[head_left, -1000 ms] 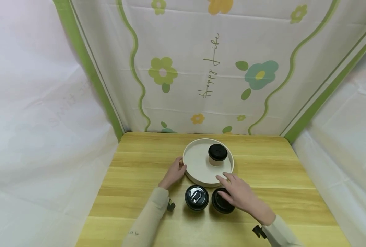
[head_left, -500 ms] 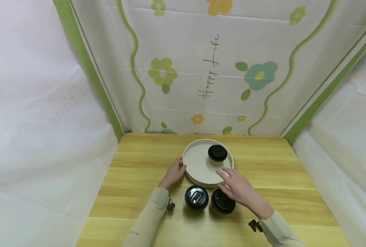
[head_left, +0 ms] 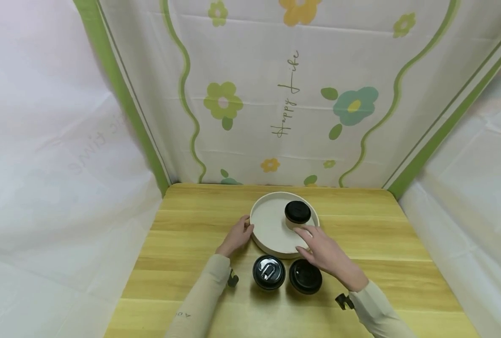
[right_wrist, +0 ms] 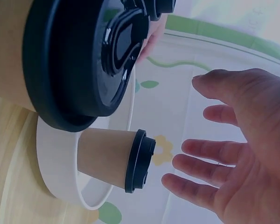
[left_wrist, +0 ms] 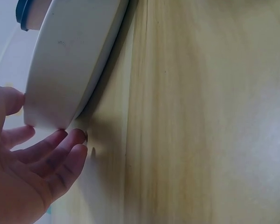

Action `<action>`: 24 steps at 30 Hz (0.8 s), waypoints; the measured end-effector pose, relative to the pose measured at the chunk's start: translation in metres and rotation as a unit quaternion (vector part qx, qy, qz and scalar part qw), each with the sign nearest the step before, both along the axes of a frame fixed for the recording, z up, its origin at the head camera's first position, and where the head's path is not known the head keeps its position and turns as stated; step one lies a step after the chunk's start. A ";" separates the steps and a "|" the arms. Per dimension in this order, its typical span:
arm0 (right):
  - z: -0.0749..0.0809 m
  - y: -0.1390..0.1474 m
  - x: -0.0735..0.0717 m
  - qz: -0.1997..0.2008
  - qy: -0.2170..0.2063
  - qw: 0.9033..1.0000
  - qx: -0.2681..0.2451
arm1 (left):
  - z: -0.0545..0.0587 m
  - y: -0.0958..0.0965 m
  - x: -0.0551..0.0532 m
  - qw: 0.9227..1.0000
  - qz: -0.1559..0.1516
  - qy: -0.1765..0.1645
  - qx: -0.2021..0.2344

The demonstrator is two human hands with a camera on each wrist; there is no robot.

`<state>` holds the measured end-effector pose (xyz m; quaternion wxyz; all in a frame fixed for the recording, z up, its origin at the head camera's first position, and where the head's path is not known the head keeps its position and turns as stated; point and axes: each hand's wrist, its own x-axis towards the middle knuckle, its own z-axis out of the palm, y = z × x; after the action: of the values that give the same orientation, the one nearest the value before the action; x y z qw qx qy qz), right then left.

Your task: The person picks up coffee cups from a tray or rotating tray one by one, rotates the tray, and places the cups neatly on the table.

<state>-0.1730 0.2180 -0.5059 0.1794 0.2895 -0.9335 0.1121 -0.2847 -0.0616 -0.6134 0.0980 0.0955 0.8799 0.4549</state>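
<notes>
A round white tray (head_left: 267, 225) bears a tan paper coffee cup (right_wrist: 105, 156) with a black lid (head_left: 297, 212). My left hand (head_left: 236, 237) touches the tray's outer wall with its fingertips; in the left wrist view the thumb is at the rim and the fingers (left_wrist: 60, 161) lie lower on the wall. Loosely spread, my right hand (head_left: 324, 251) hovers over the tray's near right rim, fingertips close to the cup and nothing held. Two more black-lidded cups stand in front of the tray, a left one (head_left: 269, 273) and a right one (head_left: 305, 277) below my right hand.
The wooden table (head_left: 182, 267) ends at the back against a white flowered cloth (head_left: 254, 117). White cloth also hangs at both sides. A black wrist mount (head_left: 344, 301) sits at the right sleeve.
My right hand has moved forward and slightly left, off the right front cup's lid and toward the cup on the tray. The left hand stays at the tray's side.
</notes>
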 end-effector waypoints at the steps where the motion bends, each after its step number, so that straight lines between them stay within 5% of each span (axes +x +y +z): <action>1: 0.000 0.000 -0.001 0.000 -0.004 1.000 0.000 | 0.000 0.000 0.000 1.000 0.000 0.000 -0.003; 13: 0.003 0.001 -0.017 0.008 0.006 1.000 -0.003 | -0.001 -0.001 -0.017 1.000 -0.009 -0.016 0.010; 24: 0.011 -0.001 -0.037 0.034 -0.015 0.999 0.003 | -0.001 -0.004 -0.025 1.000 -0.002 -0.006 -0.026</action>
<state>-0.2103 0.2174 -0.4948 0.1603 0.3199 -0.9260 0.1202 -0.3095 -0.0652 -0.6142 0.1065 0.0924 0.8908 0.4319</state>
